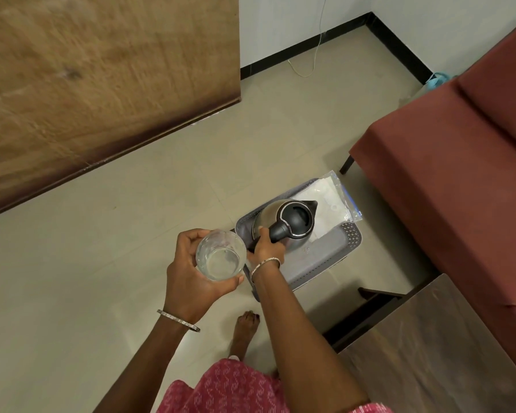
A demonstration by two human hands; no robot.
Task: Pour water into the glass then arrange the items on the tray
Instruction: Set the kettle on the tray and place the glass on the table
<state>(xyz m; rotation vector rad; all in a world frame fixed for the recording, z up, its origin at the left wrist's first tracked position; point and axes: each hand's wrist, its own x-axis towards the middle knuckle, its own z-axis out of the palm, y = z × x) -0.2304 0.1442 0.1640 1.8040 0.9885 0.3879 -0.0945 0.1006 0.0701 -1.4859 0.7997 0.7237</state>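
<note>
Seen from above, the left hand (pixel 188 272) holds a clear glass (pixel 221 254) with some water at the bottom, its grip curled round the side. Just beside it, the right hand (pixel 265 248) has its grip closed on the black handle of a steel kettle (pixel 289 222). The kettle is upright over a grey tray (pixel 310 263) on the floor (pixel 131 234) – whether it rests there is unclear. A plastic bag (pixel 334 201) lies across the tray's far end, near a red sofa (pixel 459 174).
</note>
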